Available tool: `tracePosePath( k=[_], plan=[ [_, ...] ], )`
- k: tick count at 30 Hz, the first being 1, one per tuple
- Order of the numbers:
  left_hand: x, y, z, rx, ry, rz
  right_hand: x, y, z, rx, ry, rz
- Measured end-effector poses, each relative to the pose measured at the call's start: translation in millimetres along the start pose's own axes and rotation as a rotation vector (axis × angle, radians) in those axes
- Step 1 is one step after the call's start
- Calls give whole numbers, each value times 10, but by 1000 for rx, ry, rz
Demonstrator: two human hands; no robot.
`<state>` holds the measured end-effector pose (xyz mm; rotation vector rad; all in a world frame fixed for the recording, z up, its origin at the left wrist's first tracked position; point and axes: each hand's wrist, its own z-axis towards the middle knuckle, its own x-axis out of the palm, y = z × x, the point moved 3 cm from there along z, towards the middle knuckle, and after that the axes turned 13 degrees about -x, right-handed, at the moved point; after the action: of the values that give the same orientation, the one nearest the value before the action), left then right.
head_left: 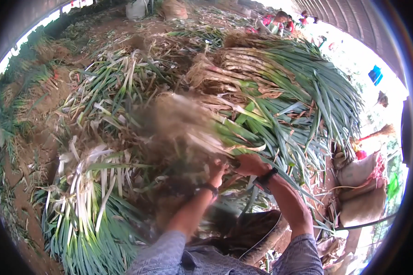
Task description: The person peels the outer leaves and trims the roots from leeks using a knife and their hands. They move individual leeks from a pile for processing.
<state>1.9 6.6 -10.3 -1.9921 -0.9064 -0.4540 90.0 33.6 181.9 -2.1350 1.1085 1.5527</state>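
A blurred bunch of green onions [205, 140] slants up and left from my hands, its brown roots smeared by motion. My right hand [252, 165] is closed around the stalks, its knuckles uppermost. Close beside it, my left hand [217, 171] is curled shut at the same stalks; its fingertips are partly hidden. Dark bands circle both wrists. Just beyond and to the right lies a large heap of untrimmed green onions [303, 87], roots leftward and leaves rightward. At the lower left rests a pile of cleaned ones [85, 197] with white stems and green leaves.
Loose green onions and peeled leaves [124, 78] litter the brown soil [27, 220]. Stuffed sacks [362, 188] stand at the right, and a pale sack [136, 9] at the back. Other people [278, 23] are far off at the upper right, under a curved roof.
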Motion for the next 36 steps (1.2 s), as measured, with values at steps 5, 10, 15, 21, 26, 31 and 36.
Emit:
tracePosePath(
  k=[5,10,15,21,26,31,36],
  plan=[
    [-94,-37,115,126,3,-34,18,-182,-458,48,-32,138],
    [-180,-199,272,134,-30,-29,218,-494,-970,70,-129,325],
    [-223,-332,309,179,-78,-6,564,-659,-1402,230,-209,551],
    [-129,-570,201,-214,20,46,659,-666,-1606,203,-281,651],
    [29,-654,-5,-110,205,44,602,-693,-1717,207,-275,696],
    [-71,-767,-140,70,323,-267,622,-634,-1827,150,-197,646],
    [-195,-1121,-73,206,373,-402,674,-662,-1884,115,-252,654]
  ],
)
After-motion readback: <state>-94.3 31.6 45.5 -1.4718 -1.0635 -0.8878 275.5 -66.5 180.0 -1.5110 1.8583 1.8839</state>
